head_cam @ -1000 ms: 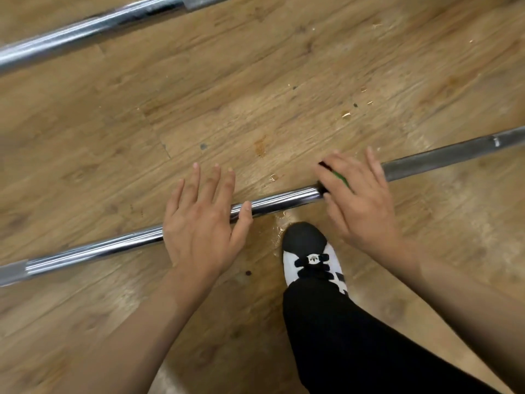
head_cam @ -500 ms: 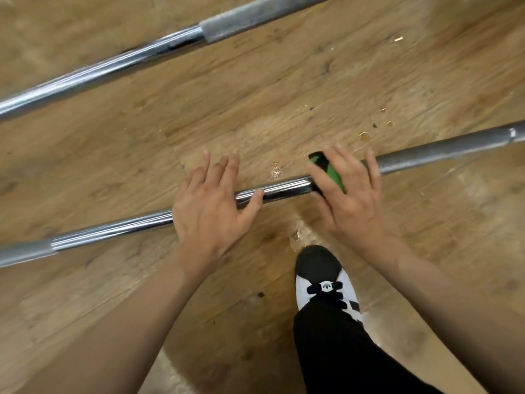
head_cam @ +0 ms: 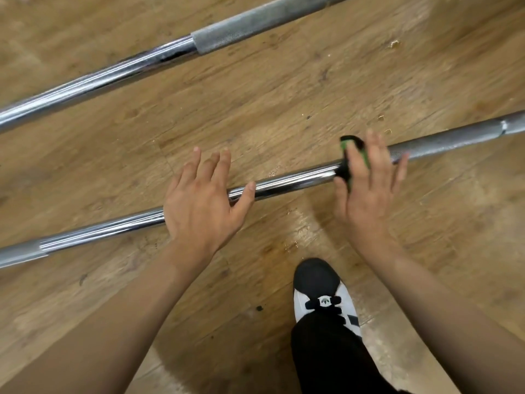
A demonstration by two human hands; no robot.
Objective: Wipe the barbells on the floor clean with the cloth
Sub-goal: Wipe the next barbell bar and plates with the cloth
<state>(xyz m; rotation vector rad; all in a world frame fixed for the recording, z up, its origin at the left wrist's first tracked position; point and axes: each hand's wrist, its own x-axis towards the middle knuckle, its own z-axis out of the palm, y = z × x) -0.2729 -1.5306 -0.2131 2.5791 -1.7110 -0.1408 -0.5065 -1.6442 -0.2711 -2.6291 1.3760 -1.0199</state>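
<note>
I saw two barbells lying on the wooden floor [head_cam: 284, 95], both slanting from near-left to far-right and well apart from each other; the far barbell [head_cam: 113, 72] lay untouched, shiny along its left stretch and rough grey further right. The near barbell [head_cam: 287, 183] ran under both hands; its shiny middle showed between them, and a rough grey stretch went on to the right.

The left hand [head_cam: 199, 206] lay flat over the bar, fingers straight and spread towards the far side, thumb resting along the metal; it held nothing. The right hand [head_cam: 366, 194] was also spread wide, fingers straight, pressing the cloth [head_cam: 350, 142] down on the near barbell just where shiny metal met grey; the cloth, green and black, peeped out at the fingertips and beside the thumb, and most of it was hidden under the palm.

A black-and-white shoe [head_cam: 318, 282] stood on the floor near the bar, between the two forearms, with a black trouser leg [head_cam: 326, 356] above it; a few pale crumbs [head_cam: 394, 44] lay scattered far right.
</note>
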